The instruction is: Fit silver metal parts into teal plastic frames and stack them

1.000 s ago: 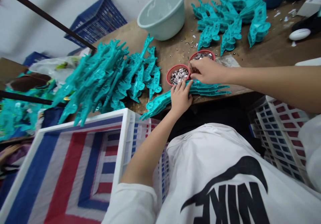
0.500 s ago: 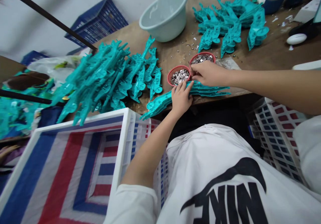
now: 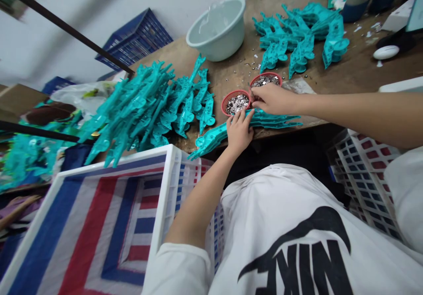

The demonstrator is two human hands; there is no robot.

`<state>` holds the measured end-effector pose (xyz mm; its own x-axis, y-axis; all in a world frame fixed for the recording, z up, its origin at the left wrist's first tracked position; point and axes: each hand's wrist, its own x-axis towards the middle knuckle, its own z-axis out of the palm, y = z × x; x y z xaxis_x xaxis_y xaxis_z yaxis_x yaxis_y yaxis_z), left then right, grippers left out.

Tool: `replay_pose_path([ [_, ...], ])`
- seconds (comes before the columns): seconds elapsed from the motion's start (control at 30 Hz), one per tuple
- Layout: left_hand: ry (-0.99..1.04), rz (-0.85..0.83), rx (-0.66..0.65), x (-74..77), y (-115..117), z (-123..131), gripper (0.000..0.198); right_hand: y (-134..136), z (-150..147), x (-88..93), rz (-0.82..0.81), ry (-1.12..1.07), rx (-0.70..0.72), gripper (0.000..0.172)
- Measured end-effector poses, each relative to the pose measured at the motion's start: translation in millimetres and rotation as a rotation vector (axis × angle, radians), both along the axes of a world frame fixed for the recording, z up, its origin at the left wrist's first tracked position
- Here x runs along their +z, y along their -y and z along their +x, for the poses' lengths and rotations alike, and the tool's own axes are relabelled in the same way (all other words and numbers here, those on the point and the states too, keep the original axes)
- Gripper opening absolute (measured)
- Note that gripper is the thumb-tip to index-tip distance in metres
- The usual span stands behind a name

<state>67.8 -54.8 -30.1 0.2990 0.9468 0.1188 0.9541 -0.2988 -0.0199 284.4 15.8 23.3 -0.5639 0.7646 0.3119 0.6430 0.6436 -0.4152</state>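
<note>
A long teal plastic part (image 3: 214, 137), looking like several thin pieces stacked together, lies along the table's front edge. My left hand (image 3: 239, 132) rests across its middle, fingers over the top and thumb at the near side, holding it. Just right of that, my right hand (image 3: 272, 98) is closed in a pinch above the same part. A thin dark tip pokes from its fingers, too small to name. Behind the hands stand a red basket (image 3: 223, 105) of small shiny metal pieces and a second red basket (image 3: 280, 75) with similar pieces, partly covered by my right hand.
Teal parts (image 3: 132, 105) are heaped at the left, with another pile (image 3: 302, 37) at the back right. A pale green basin (image 3: 218, 39) stands behind. A white crate (image 3: 170, 167) with a striped lining is by my left arm; another white crate (image 3: 360, 171) is at right.
The camera view has shifted slightly, so the background sits a little lower and further right. Both hands stay in nearly the same place at the teal part.
</note>
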Motion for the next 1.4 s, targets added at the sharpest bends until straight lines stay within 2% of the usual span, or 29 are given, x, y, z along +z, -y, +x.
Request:
replay_pose_path([
  [0.37,0.029,0.012,0.034,-2.6,-5,0,0.081,2,-1,3.6,0.002,0.171,0.003,0.035],
  [0.53,0.039,0.023,0.046,-3.3,-5,0,0.082,-7,9,22.3,0.010,0.263,-0.054,0.040],
  [0.67,0.061,0.029,0.063,-1.9,-4,2,0.078,-24,32,35.7,-0.048,0.540,-0.173,0.036],
  [0.77,0.070,0.039,0.063,-2.2,-4,1,0.077,-36,44,30.5,-0.149,0.726,-0.268,0.029],
  [0.87,0.070,0.047,0.058,-3.8,-5,0,0.075,-44,46,16.2,-0.135,0.729,-0.299,0.023],
  [0.97,0.079,0.060,0.055,-5.2,-5,-2,0.076,-43,40,4.3,-0.001,0.551,-0.214,0.017],
  [1.03,0.088,0.061,0.057,-5.2,-4,-1,0.076,-37,33,0.9,0.081,0.442,-0.086,0.021],
  [1.1,0.091,0.054,0.063,-4.0,-2,1,0.076,-28,26,0.8,0.114,0.429,0.037,0.030],
  [1.17,0.084,0.041,0.066,-1.0,0,4,0.074,-18,19,2.0,0.096,0.474,0.095,0.044],
  [1.27,0.054,-0.002,0.042,11.0,0,1,0.072,-8,14,3.0,0.020,0.540,0.078,0.061],
  [1.33,0.027,-0.051,-0.024,26.9,-1,-12,0.084,-8,14,2.0,-0.013,0.531,0.048,0.060],
  [1.4,-0.027,-0.087,-0.098,49.4,-2,-35,0.103,-11,16,-0.4,-0.026,0.499,0.034,0.059],
])
